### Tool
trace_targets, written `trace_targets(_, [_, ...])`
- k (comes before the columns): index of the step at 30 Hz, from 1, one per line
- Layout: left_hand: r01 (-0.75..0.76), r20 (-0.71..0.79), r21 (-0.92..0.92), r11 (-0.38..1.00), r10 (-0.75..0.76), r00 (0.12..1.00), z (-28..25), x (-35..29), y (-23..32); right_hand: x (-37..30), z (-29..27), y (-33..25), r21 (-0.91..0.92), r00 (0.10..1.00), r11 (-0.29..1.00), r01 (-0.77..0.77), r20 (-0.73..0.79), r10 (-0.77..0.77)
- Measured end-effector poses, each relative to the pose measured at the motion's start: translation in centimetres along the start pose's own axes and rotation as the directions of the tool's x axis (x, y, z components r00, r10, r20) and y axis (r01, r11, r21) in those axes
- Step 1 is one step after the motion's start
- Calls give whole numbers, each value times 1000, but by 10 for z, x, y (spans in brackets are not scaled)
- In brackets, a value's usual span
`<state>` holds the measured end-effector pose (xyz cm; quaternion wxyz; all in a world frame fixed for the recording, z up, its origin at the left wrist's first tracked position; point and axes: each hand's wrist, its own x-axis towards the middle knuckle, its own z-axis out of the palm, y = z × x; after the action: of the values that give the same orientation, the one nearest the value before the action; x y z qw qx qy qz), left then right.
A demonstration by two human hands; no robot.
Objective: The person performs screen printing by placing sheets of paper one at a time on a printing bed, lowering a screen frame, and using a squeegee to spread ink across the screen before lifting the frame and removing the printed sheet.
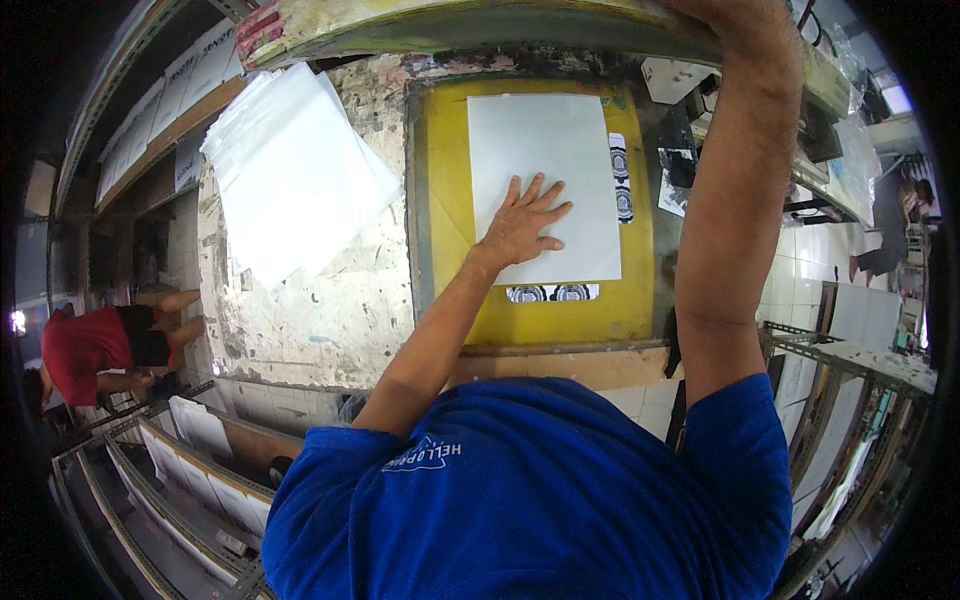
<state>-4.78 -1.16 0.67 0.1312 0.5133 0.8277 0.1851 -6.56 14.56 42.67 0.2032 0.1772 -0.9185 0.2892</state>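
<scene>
My left hand (pixel 525 225) lies flat on a white sheet of paper (pixel 560 130), its fingers spread. That sheet rests on a yellow printing bed (pixel 440 310). Along its right and lower sides, strips with black-and-white printed emblems (pixel 553 293) show from beneath or beside it. My right arm reaches far up the picture, and my right hand (pixel 705 10) is at the raised, paint-stained frame (pixel 480 30) along the top. The picture's edge cuts that hand off, hiding its fingers, so I cannot tell its grip.
Left of the bed, a fanned pile of white sheets (pixel 295 170) covers part of a stained worktable (pixel 350 330). Metal racks (pixel 150 470) stand at lower left, with more shelving (pixel 850 370) at right. A person in red (pixel 90 345) bends at far left; another person (pixel 890 230) is at far right.
</scene>
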Motion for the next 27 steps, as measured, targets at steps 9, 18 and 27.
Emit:
trace_targets(9, [-26, -29, 19, 999, 27, 999, 5, -10, 6, 0, 2, 1, -33, 999, 999, 42, 2, -42])
trace_targets(18, [-17, -98, -2, 1000, 17, 995, 3, -12, 8, 5, 15, 16, -93, 996, 993, 75, -46, -79])
trace_targets(27, [-453, -744, -668, 590, -528, 410, -129, -83, 54, -69, 45, -2, -204, 997, 979, -20, -73, 6])
